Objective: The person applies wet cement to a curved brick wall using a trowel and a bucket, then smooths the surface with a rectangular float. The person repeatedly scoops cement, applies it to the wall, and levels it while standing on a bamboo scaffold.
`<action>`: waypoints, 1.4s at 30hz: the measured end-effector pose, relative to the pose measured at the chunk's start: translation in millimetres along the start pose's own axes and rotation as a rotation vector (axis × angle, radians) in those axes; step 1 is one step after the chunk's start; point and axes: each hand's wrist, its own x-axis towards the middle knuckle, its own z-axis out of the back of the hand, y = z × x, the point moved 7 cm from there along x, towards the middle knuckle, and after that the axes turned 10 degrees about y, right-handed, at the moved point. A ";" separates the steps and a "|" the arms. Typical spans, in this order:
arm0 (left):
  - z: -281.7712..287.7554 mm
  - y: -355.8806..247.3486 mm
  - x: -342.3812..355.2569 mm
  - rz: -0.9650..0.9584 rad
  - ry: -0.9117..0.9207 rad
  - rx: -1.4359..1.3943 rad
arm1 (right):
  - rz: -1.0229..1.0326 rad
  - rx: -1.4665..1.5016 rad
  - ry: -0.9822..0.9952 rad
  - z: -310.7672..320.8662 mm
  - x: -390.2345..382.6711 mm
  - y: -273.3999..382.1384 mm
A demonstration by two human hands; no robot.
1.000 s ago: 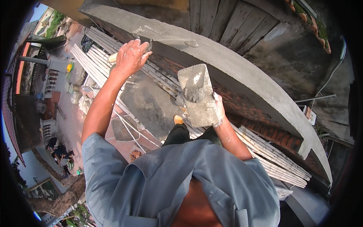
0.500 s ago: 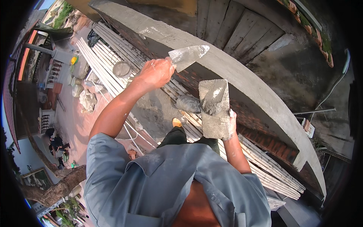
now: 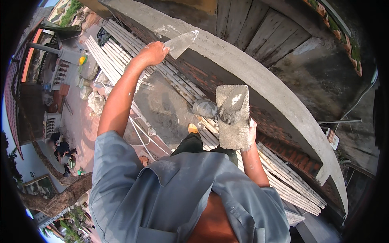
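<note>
Plastering a curved concrete ledge (image 3: 283,101) from high up, the person works with both hands full. The left hand (image 3: 153,52) is closed tight around the handle of a trowel (image 3: 182,41), whose grey blade lies flat against the top face of the ledge, near its upper end, with a film of wet mortar on it. The right hand (image 3: 251,131) is wrapped around the lower edge of a rectangular mortar board (image 3: 233,117), held upright and tilted in front of the chest, just beside the ledge's brick underside (image 3: 283,141); a smear of mortar (image 3: 233,107) clings to its face. Below, pale poles (image 3: 121,60) of the scaffold run alongside the wall, and a courtyard (image 3: 77,121) lies far beneath.

The step in hand looks like spreading and smoothing mortar onto the ledge. Little mortar seems left on the blade, so the next move likely calls for drawing the trowel along the surface with even pressure, then bringing it back to the board for a fresh load, keeping the board level enough that nothing slides off.
</note>
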 end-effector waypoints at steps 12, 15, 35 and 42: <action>0.9 68.2 8.0 0.290 0.099 -0.585 | 0.005 0.061 -0.060 2.3 -8.6 3.2; -13.9 33.7 -7.6 0.261 0.151 -0.740 | 0.025 0.082 -0.054 4.4 -14.6 9.1; -64.2 -167.1 -47.7 -0.060 0.329 -0.541 | 0.154 0.074 -0.047 31.3 -49.3 51.9; -76.4 -171.6 -94.8 -0.216 0.578 -1.473 | 0.168 0.157 0.011 -6.1 -29.6 50.1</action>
